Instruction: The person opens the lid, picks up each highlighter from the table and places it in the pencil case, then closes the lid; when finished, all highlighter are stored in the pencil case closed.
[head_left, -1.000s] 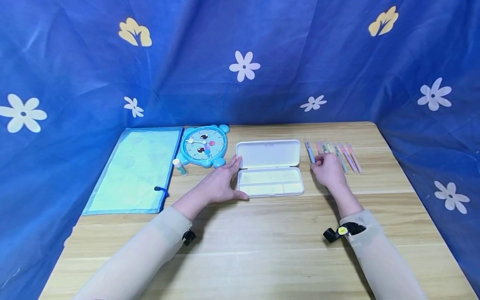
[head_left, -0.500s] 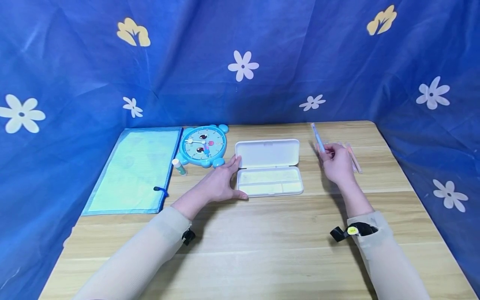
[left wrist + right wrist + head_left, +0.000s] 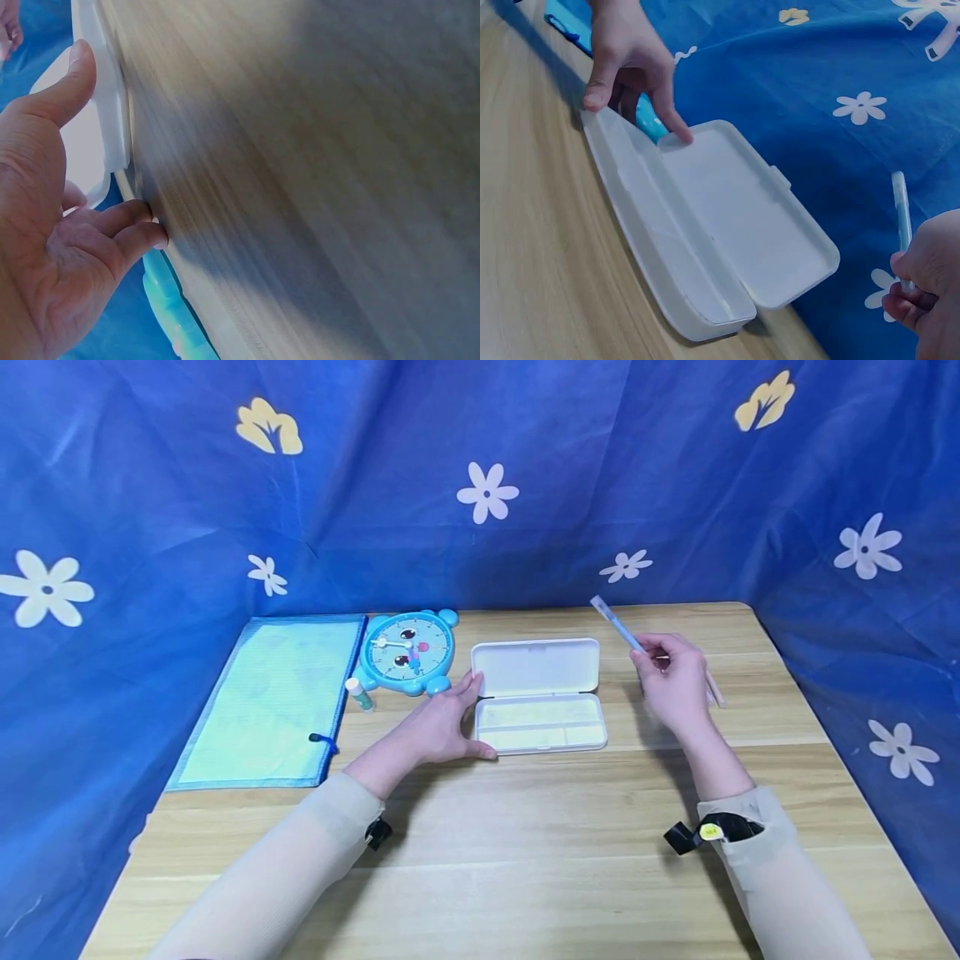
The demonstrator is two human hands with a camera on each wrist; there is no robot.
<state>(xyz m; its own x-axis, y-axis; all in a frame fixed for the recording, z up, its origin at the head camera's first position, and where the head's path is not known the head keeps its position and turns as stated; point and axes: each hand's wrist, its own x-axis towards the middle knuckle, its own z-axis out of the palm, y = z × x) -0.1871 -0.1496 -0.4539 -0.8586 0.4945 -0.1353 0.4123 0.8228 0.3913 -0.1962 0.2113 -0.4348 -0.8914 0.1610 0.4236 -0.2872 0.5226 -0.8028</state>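
Observation:
A white pencil case (image 3: pixel 536 668) lies on the table with its lid swung back, its tray split into compartments. My left hand (image 3: pixel 441 731) holds its left end, thumb at the front edge and forefinger by the lid, as the right wrist view also shows on the case (image 3: pixel 742 214). My right hand (image 3: pixel 675 687) pinches a slim blue capped pen (image 3: pixel 618 624) above the table, right of the case, its cap end pointing up and left. In the right wrist view the pen (image 3: pixel 902 206) stands nearly upright. Beneath the right hand lie pink and purple pens (image 3: pixel 716 689), mostly hidden.
A blue toy clock (image 3: pixel 408 652) with a cartoon face lies left of the case. Close to it is a small white-capped glue stick (image 3: pixel 360 693). Farther left lies a light-blue zip folder (image 3: pixel 273 702). A blue flowered cloth (image 3: pixel 555 543) hangs behind the wooden table (image 3: pixel 540 843).
My right hand has lifted the blue pen off the table from among the others, and the pen has tilted to the left. The left hand and the case have stayed in place.

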